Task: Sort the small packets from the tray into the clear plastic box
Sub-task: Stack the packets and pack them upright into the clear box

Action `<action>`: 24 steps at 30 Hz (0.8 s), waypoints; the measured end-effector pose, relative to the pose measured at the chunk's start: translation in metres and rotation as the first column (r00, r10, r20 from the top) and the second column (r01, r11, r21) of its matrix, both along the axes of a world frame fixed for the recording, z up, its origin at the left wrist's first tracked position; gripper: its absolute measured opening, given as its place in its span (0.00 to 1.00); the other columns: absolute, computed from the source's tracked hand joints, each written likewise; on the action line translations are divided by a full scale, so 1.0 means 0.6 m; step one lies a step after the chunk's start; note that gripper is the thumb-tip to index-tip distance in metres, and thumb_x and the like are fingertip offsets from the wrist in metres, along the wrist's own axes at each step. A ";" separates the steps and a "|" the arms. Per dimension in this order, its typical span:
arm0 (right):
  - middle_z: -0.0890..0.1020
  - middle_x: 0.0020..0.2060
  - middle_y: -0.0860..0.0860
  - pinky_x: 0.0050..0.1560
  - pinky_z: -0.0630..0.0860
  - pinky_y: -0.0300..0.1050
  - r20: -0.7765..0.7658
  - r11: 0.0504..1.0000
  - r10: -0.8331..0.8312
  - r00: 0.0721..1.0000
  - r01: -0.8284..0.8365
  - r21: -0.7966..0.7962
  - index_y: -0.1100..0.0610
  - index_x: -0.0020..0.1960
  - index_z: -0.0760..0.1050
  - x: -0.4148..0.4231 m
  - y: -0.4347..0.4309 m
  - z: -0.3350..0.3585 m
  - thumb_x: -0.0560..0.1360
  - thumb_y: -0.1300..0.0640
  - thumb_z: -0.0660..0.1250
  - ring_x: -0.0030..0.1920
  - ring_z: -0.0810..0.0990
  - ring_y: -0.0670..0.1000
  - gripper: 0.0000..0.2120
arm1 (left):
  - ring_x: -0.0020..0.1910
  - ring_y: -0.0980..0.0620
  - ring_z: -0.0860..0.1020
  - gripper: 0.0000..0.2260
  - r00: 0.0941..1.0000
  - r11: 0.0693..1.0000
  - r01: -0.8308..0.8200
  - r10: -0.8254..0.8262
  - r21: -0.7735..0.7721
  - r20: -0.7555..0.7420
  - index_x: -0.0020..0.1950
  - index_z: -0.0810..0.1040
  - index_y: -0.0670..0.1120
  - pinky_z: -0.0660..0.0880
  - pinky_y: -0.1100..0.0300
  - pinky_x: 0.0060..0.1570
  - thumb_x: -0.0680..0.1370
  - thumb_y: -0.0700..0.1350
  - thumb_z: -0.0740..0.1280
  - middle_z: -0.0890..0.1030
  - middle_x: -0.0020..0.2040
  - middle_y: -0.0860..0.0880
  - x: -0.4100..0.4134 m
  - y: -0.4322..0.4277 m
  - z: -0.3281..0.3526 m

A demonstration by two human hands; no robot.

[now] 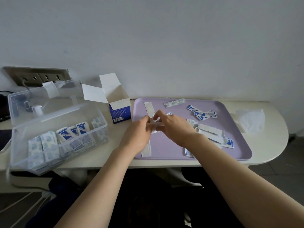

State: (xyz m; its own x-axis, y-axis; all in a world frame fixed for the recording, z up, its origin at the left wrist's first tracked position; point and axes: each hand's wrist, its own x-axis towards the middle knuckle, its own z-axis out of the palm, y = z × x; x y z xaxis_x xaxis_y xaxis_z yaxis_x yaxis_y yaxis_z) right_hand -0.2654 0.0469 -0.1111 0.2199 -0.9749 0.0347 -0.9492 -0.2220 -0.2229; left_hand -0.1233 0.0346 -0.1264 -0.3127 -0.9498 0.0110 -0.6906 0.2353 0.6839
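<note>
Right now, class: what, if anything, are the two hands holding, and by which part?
A small bunch of white packets, above the purple tray. The left hand pinches its left side, the right hand its right side.

Lilac tray (233, 112), blue-and-white packets (203, 114), clear box (102, 127)

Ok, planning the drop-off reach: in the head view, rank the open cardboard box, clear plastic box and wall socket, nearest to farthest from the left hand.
1. Open cardboard box, just left of the left hand, beside the tray.
2. Clear plastic box, farther left on the table.
3. Wall socket, back left on the wall.
</note>
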 end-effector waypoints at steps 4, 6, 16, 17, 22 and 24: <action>0.77 0.57 0.49 0.42 0.68 0.45 0.036 0.999 -0.039 0.999 0.040 -0.033 0.51 0.65 0.66 -0.006 -0.004 0.005 0.77 0.51 0.64 0.54 0.77 0.55 0.18 | 0.39 0.45 0.80 0.06 0.999 0.999 0.008 -0.007 -0.044 0.042 0.47 0.69 0.49 0.75 0.53 0.38 0.82 0.44 0.56 0.79 0.40 0.46 0.003 -0.003 -0.002; 0.73 0.58 0.51 0.42 0.67 0.44 0.018 0.999 -0.051 0.999 0.052 -0.014 0.49 0.68 0.64 -0.009 -0.004 0.006 0.76 0.50 0.66 0.57 0.74 0.54 0.23 | 0.39 0.44 0.79 0.06 0.998 0.997 0.043 -0.040 -0.058 0.056 0.46 0.69 0.50 0.74 0.54 0.37 0.82 0.42 0.57 0.77 0.38 0.47 0.004 -0.004 -0.004; 0.66 0.66 0.52 0.65 0.59 0.45 -0.137 0.999 -0.047 0.989 0.048 0.008 0.53 0.63 0.72 -0.012 -0.010 -0.032 0.75 0.45 0.64 0.65 0.64 0.54 0.19 | 0.49 0.45 0.74 0.07 0.953 0.983 0.078 -0.025 -0.165 0.301 0.54 0.76 0.46 0.70 0.56 0.47 0.80 0.44 0.60 0.72 0.50 0.47 0.020 -0.010 -0.022; 0.66 0.66 0.52 0.65 0.60 0.46 -0.115 0.997 -0.061 0.991 0.066 0.037 0.53 0.64 0.70 -0.013 -0.010 -0.035 0.75 0.45 0.64 0.66 0.64 0.54 0.21 | 0.50 0.45 0.74 0.07 0.944 0.983 0.079 -0.020 -0.168 0.328 0.55 0.76 0.47 0.69 0.56 0.46 0.81 0.44 0.60 0.72 0.51 0.47 0.022 -0.009 -0.021; 0.67 0.64 0.55 0.60 0.65 0.45 0.113 0.972 -0.138 0.984 0.112 0.208 0.57 0.67 0.63 -0.019 -0.007 -0.041 0.74 0.50 0.68 0.65 0.66 0.55 0.26 | 0.55 0.47 0.74 0.11 0.949 0.994 0.103 -0.088 -0.032 0.302 0.61 0.69 0.46 0.72 0.56 0.49 0.79 0.42 0.62 0.72 0.60 0.46 0.022 -0.005 -0.023; 0.68 0.64 0.54 0.59 0.66 0.45 0.159 0.967 -0.140 0.977 0.100 0.236 0.57 0.66 0.64 -0.017 -0.006 -0.041 0.73 0.52 0.69 0.64 0.68 0.55 0.25 | 0.55 0.48 0.74 0.13 0.958 0.994 0.110 -0.109 0.010 0.265 0.62 0.67 0.45 0.71 0.59 0.48 0.79 0.42 0.63 0.71 0.61 0.47 0.018 -0.003 -0.023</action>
State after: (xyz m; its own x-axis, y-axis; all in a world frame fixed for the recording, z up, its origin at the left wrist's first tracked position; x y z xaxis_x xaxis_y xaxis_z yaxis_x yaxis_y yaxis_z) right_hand -0.2757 0.0433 -0.1356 0.1107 -0.9807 -0.1614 -0.9081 -0.0338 -0.4173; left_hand -0.1124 0.0329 -0.1401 -0.4070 -0.9098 -0.0814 -0.8167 0.3225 0.4786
